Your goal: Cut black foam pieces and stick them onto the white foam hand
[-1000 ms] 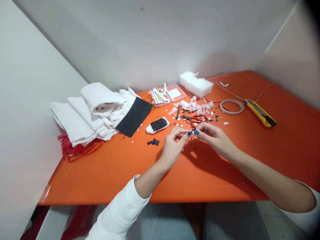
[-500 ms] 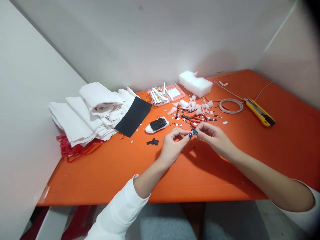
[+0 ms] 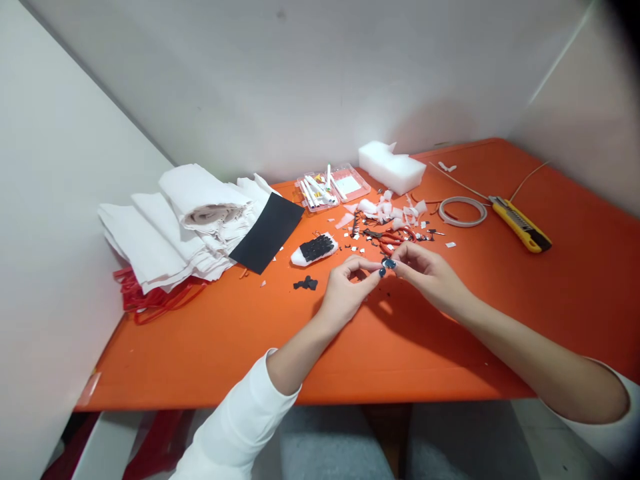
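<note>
My left hand [image 3: 349, 290] and my right hand [image 3: 429, 275] meet over the middle of the orange table [image 3: 240, 347]. Their fingertips pinch together around a tiny piece that I cannot make out, at the point where the dark blue nails touch. Just beyond the fingers lie red-handled pliers [image 3: 395, 238] among small white and black scraps [image 3: 395, 215]. A white foam piece with black bits on it [image 3: 315, 249] lies to the left of the hands, with a small black piece [image 3: 306, 285] in front of it.
A pile of white cloth with a black sheet [image 3: 267, 231] sits at the left over red straps [image 3: 150, 300]. A clear plastic box [image 3: 330, 187], a white foam block [image 3: 391, 168], a coil of white cord [image 3: 463, 212] and a yellow utility knife [image 3: 520, 225] lie farther back.
Both hands stay pinched together at the same spot; the fingertips have shifted only slightly.
</note>
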Motion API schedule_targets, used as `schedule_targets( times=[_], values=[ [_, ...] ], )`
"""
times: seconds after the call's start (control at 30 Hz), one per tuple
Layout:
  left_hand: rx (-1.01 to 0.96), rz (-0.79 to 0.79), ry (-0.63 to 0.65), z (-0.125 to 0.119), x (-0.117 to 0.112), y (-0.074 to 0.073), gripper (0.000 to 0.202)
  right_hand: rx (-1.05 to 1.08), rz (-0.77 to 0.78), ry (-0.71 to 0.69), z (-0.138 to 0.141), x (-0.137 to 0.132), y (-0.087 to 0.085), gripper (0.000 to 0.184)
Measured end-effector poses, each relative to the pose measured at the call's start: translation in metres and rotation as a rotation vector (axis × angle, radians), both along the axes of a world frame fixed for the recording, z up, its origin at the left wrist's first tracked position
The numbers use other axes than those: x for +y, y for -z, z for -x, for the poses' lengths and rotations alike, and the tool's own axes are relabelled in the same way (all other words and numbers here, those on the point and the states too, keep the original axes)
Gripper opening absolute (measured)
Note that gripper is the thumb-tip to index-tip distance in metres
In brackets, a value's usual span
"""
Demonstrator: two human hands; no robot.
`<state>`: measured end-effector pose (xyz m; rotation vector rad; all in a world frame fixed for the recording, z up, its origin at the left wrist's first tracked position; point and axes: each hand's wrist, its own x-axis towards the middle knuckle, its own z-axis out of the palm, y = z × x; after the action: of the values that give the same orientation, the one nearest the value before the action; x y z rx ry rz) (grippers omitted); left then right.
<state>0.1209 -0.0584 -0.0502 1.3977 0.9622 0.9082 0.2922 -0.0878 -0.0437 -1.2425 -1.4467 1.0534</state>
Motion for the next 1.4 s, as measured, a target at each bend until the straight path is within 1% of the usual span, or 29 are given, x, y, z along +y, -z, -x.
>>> schedule_targets(
  times=[0.3,0.43,0.5,0.7,1.0,1.4],
  values=[
    [0.003,0.032,0.028,-0.0007,-0.0011,-0.0026,0.019,-0.054,-0.030,0.018,-0.0013,0.0001,0.0003,0.018],
    [0.042,0.082,0.021,-0.0018,-0.0026,-0.0054,0.022,-0.086,-0.035,0.010,-0.0010,-0.0006,-0.0005,0.017],
    [0.069,0.072,0.010,-0.0013,-0.0029,-0.0065,0.023,-0.096,-0.038,0.008,-0.0009,-0.0005,-0.0006,0.016],
    [0.131,-0.038,-0.001,0.0013,-0.0012,-0.0068,0.022,-0.101,-0.040,-0.016,-0.0011,0.0000,0.0002,0.015],
    [0.092,-0.003,0.010,0.0014,-0.0006,-0.0063,0.024,-0.071,-0.029,-0.047,-0.0026,0.0003,-0.0008,0.015],
    [0.076,0.007,0.001,0.0012,0.0002,-0.0067,0.024,-0.090,-0.034,-0.026,-0.0019,0.0003,-0.0018,0.017]
  ],
)
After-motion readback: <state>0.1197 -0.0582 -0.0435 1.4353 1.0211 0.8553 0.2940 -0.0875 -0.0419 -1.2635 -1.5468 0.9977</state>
